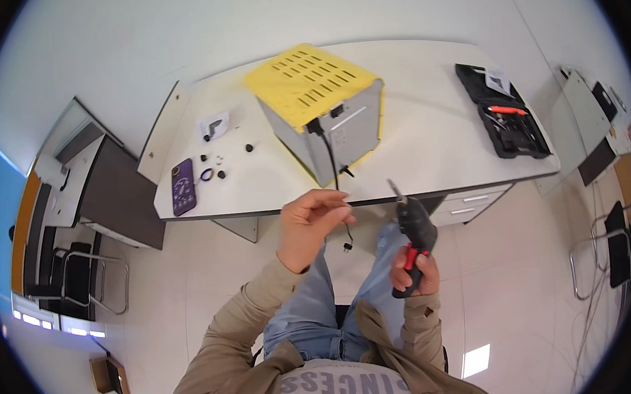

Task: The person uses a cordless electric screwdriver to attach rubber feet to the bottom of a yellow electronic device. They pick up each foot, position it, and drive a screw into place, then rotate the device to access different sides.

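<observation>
My right hand (416, 276) grips a black and red electric screwdriver (413, 234), its bit pointing up toward the white table's front edge (273, 208). My left hand (313, 222) is raised beside it with the fingers curled and pinched together; whether it holds something small I cannot tell. A yellow-topped grey metal box (319, 109) stands on the table ahead of both hands. A black cable (333, 168) runs from the box's back panel down over the table edge, close to my left fingers.
A purple phone (183, 186), small black parts and a ring (206, 175) lie at the table's left. An open black tool case (502, 110) sits at the right. A dark side desk and chair stand to the left, drawers under the table's right.
</observation>
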`<state>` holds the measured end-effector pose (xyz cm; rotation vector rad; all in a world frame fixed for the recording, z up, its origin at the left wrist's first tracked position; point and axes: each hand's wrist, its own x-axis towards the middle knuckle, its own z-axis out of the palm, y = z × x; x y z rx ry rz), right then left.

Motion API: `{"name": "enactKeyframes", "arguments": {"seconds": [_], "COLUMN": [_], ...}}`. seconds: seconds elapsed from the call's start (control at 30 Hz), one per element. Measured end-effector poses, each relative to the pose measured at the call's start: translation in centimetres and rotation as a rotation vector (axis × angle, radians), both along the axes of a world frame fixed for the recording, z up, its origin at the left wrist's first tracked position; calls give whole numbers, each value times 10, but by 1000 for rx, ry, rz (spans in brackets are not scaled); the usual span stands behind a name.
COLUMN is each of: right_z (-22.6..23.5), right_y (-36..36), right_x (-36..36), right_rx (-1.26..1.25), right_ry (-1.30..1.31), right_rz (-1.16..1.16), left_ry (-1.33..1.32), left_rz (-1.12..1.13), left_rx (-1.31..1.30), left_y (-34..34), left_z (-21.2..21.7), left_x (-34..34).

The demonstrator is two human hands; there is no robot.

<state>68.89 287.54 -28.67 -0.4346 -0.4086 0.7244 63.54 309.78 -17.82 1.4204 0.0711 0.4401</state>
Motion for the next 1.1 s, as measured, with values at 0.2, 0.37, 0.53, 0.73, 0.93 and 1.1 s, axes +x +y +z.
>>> {"name": "enactKeyframes", "arguments": {"seconds": [0.2, 0.37, 0.53, 0.73, 0.93, 1.1], "right_z": [-30, -39, -36, -12, 39, 66], "right_y": [-20, -17, -13, -14, 1, 5], "right_x": [-5, -10, -12, -1, 41, 95], "right_rx": [26, -6, -82, -299, -471, -516], "right_ry": [160, 178, 190, 108, 60, -73], "right_rz": [-187, -178, -219, -406, -654, -731], "left_ry": [62, 358, 476, 438, 467, 225], "left_rz": [683, 740, 633, 584, 514, 641], "left_rx": [924, 1245, 1407, 1492, 1464, 1399], "left_y": [165, 272, 304, 309, 315, 291], "left_z": [-49, -45, -52, -63, -55, -25], "left_x": [2, 20, 33, 42, 28, 28]}}
